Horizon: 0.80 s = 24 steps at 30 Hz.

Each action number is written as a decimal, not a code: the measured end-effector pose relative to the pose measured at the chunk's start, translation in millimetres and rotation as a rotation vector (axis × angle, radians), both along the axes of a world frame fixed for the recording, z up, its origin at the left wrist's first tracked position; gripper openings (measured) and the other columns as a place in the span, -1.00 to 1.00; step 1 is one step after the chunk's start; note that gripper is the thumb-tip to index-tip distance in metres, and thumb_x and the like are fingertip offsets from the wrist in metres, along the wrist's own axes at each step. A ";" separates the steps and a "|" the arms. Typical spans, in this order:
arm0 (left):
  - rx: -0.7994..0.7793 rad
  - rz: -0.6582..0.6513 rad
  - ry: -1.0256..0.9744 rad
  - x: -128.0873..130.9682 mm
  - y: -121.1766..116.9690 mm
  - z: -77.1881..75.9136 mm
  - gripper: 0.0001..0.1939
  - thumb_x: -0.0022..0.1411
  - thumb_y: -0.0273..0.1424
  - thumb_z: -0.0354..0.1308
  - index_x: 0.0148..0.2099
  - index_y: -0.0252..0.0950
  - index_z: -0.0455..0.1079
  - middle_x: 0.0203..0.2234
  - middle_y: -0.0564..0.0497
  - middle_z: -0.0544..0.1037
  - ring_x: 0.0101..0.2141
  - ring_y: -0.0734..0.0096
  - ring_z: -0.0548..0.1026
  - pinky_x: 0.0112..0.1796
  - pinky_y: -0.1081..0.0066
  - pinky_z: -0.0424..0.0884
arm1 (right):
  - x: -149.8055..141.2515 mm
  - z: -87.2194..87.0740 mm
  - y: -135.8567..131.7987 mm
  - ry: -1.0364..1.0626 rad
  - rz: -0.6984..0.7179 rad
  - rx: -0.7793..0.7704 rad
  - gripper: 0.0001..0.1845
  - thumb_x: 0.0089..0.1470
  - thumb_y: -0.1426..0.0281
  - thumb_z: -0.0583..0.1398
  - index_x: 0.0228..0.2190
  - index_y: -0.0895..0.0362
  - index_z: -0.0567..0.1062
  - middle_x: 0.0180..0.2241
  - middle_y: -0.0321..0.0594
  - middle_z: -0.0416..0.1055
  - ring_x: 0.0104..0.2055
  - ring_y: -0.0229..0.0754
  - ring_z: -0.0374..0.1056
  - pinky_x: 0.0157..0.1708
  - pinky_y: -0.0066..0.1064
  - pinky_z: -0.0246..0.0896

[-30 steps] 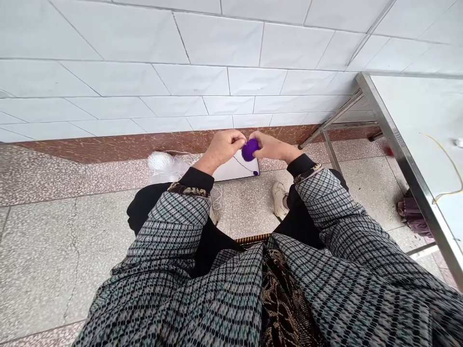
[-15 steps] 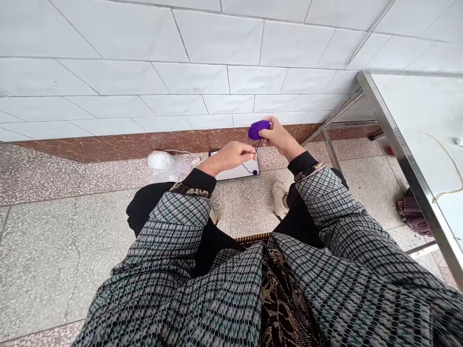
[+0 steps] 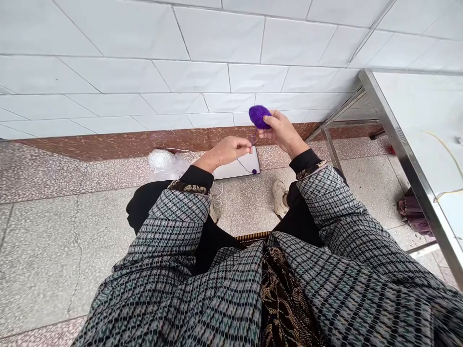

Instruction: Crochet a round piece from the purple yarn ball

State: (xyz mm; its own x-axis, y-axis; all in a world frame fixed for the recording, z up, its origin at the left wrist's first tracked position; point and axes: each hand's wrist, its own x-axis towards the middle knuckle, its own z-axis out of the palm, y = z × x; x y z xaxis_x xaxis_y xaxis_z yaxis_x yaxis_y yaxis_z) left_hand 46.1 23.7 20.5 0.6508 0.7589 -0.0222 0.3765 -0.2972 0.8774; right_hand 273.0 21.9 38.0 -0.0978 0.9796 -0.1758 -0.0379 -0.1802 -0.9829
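Observation:
A ball of purple yarn (image 3: 259, 116) is held up in the fingers of my right hand (image 3: 284, 131), the thumb across its near side. From the ball a short strand of purple yarn (image 3: 254, 137) runs down to my left hand (image 3: 229, 152), whose thumb and fingertips pinch it. Below the hands, a white flat box or board (image 3: 235, 168) with a dark edge lies on the floor, partly covered by my left hand and wrist. On it are a dark thread and a small purple dot (image 3: 254, 171).
White yarn (image 3: 161, 160) in a clear plastic bag lies on the floor at left, with loose white cord (image 3: 217, 195) near my foot. A metal-framed table (image 3: 405, 144) stands at right, a dark purple bundle (image 3: 414, 212) under it. The tiled wall (image 3: 213, 77) is ahead.
My right hand has risen slightly with the yarn ball, which has turned to another angle. My left hand has moved a little left and up, still pinching the strand.

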 end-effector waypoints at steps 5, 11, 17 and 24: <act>0.084 0.066 -0.028 -9.0 -0.5 8.5 -0.80 0.29 -0.32 0.21 -0.25 -0.27 0.65 -0.35 -0.02 0.67 -0.29 0.33 0.54 -0.11 0.30 0.47 | -4.8 -1.1 -8.3 -0.330 0.293 -0.157 -0.63 0.14 0.63 0.35 -0.12 0.08 0.39 -0.32 -0.34 0.49 -0.48 -0.34 0.39 -0.56 -0.57 0.37; 0.058 0.175 0.007 -12.4 6.0 2.4 -0.78 0.32 -0.29 0.21 -0.28 -0.29 0.60 -0.39 0.02 0.63 -0.27 0.27 0.52 -0.13 0.29 0.44 | 2.7 16.0 -15.3 0.086 0.508 -0.079 -0.59 0.14 0.49 0.41 -0.04 0.10 0.41 -0.19 -0.26 0.56 -0.30 -0.28 0.55 -0.22 -0.41 0.62; 0.032 -0.106 0.066 -4.1 -4.8 5.9 -0.80 0.31 -0.28 0.21 -0.27 -0.21 0.64 -0.50 0.07 0.52 -0.43 0.37 0.39 -0.22 0.30 0.37 | -1.3 4.4 -1.1 -0.065 0.086 -0.029 -0.67 0.27 0.32 0.41 -0.14 0.05 0.35 -0.28 -0.28 0.49 -0.27 -0.21 0.52 -0.27 -0.40 0.54; 0.092 0.068 0.089 -22.4 -1.1 16.5 -0.77 0.29 -0.27 0.20 -0.26 -0.24 0.66 -0.39 -0.04 0.64 -0.35 0.30 0.48 -0.19 0.26 0.39 | 2.8 10.2 -14.7 -0.308 0.696 -0.077 -0.60 -0.04 0.50 0.51 -0.18 0.12 0.52 -0.24 -0.22 0.58 -0.25 -0.18 0.48 -0.29 -0.41 0.45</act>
